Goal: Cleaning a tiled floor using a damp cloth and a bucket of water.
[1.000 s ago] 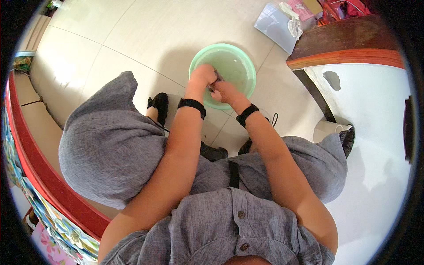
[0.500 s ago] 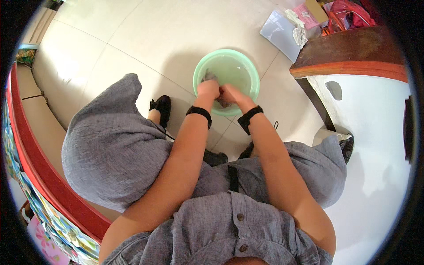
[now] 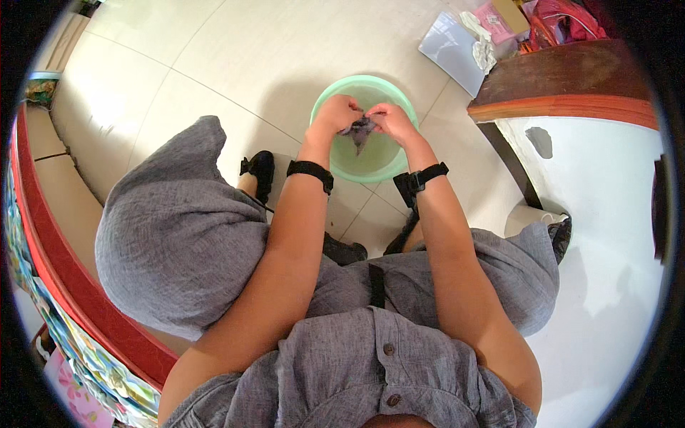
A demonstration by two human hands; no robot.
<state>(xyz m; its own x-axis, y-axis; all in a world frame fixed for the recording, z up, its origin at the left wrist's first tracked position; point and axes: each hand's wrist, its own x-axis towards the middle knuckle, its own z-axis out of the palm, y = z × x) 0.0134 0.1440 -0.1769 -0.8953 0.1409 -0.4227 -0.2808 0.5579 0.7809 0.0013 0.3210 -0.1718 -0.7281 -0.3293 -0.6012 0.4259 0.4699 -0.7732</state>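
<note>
A light green round basin [image 3: 402, 102] of water stands on the floor ahead of me. Over it, my left hand [image 3: 338, 114] and my right hand [image 3: 391, 120] hold a small wet grey-purple cloth [image 3: 362, 131] between them. The fingers of both hands are pinched closed on its upper edge, the hands a short gap apart. Its lower corner hangs down in a point over the water; I cannot tell whether the tip touches. A black band [image 3: 311, 171] circles my left wrist and another black band [image 3: 421, 180] my right.
Pale tiles [image 3: 214, 43] cover the floor. On the right is a white cabinet [image 3: 592, 235] with a brown wooden top [image 3: 571, 78]; a clear plastic box [image 3: 453, 53] and a red bag [image 3: 567, 21] lie beyond. My black shoes [image 3: 262, 175] flank the basin's near side. A red-edged bed [image 3: 85, 314] curves along the left.
Both hands have risen from low in the basin toward its far side and drawn apart. The cloth, bunched before, now hangs stretched between them.
</note>
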